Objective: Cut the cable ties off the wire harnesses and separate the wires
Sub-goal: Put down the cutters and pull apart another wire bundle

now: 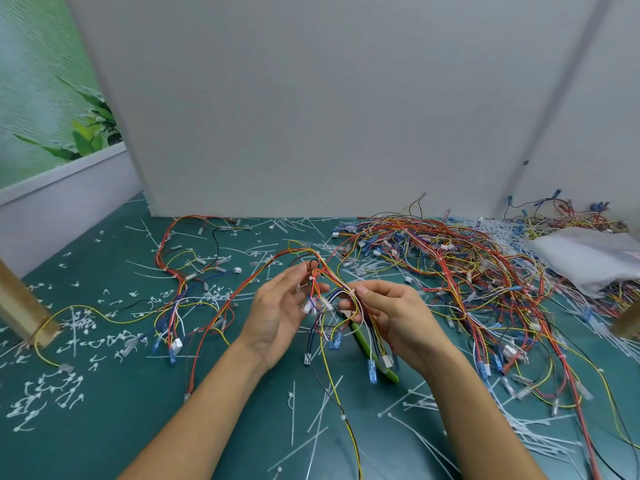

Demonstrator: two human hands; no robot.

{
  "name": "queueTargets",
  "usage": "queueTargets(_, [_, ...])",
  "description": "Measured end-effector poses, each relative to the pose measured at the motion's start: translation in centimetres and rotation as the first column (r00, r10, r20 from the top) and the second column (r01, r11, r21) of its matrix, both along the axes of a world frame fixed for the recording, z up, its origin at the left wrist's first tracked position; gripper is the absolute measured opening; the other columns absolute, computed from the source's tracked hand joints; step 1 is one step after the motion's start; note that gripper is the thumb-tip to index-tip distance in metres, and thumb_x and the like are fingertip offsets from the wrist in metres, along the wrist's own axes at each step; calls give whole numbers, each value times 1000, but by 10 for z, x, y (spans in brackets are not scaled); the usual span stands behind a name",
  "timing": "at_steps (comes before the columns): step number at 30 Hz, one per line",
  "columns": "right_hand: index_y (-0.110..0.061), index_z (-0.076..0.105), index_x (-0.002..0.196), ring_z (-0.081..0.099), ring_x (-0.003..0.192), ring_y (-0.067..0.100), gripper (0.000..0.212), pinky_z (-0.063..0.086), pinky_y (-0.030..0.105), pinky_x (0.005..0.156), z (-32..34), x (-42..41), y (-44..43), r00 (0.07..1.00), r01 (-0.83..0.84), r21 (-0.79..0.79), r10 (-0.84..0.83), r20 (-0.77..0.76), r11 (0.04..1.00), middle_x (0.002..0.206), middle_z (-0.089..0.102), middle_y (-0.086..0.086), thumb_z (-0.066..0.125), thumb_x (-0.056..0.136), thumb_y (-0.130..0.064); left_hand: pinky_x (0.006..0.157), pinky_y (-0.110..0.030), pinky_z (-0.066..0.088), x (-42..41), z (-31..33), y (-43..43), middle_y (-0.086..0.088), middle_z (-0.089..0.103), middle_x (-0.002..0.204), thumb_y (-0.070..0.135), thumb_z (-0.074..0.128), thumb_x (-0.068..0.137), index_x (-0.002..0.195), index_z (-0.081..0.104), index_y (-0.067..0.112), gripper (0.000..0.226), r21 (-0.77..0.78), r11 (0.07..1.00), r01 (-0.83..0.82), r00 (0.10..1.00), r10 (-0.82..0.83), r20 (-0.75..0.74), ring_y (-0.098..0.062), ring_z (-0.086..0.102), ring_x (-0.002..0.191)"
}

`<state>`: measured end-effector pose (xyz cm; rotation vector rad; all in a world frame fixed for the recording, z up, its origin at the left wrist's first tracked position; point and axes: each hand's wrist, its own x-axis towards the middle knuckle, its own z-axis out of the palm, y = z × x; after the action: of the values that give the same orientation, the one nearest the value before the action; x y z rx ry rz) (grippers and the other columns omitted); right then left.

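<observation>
Between my two hands I hold up a wire harness (pixel 325 292) of red, yellow, blue and white wires with white connectors. My left hand (pixel 277 313) pinches the wires near a white cable tie (pixel 311 278). My right hand (pixel 391 317) grips the bundle at a second white tie (pixel 352 292). The green-handled cutters (pixel 377 358) also sit in my right hand, their handles sticking out below the palm. Loose wire ends with blue terminals hang down from the bundle.
A big tangled heap of harnesses (pixel 467 268) covers the green mat at the right, beside a clear plastic bag (pixel 585 258). Another harness (pixel 187 271) lies at the left. Cut tie scraps (pixel 69 382) and long white ties (pixel 433 407) litter the mat. A wooden post (pixel 20 306) stands at the far left.
</observation>
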<state>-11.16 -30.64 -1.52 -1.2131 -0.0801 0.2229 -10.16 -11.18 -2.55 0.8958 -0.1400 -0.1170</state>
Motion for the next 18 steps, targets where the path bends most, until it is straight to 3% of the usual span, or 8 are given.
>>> queueTargets(4, [6,71,102,75,85,23,14,57,21,64,1,0,0,1000,2,33,-2,-6,999,93,74,25,62,94,-2,64,-28,56,0,0,-1,-12,72,106,18,71,82,120,65,1,42,-36,999,16,1000,-16,11,-24,71,97])
queueTargets(7, [6,71,101,75,84,22,26,57,21,64,2,0,2,1000,29,48,-28,-9,998,94,75,24,72,84,-13,74,-28,58,2,-3,-1,-16,71,115,15,67,86,119,68,4,35,-28,999,17,1000,-17,23,-26,68,109])
queueTargets(11, [5,72,96,69,68,16,21,54,18,58,3,3,-1,991,133,57,-132,-25,989,83,75,18,75,81,-10,88,-38,50,4,-8,-4,-15,71,116,20,62,89,113,73,9,29,128,991,-39,999,34,43,-26,65,108])
queueTargets(15, [8,71,99,69,66,12,12,53,14,57,3,7,-6,970,235,140,-223,-95,962,81,74,14,66,93,-1,71,-30,51,1,-7,-7,-8,73,110,37,66,81,117,67,5,49,378,925,-28,1000,30,-1,-21,67,93])
queueTargets(18, [6,72,93,70,68,13,10,56,14,58,4,9,-9,952,292,244,-257,-164,925,82,73,14,63,94,1,59,-26,52,-4,-6,-7,-13,73,106,44,73,82,117,65,-2,58,449,873,191,981,-162,-103,-26,69,85])
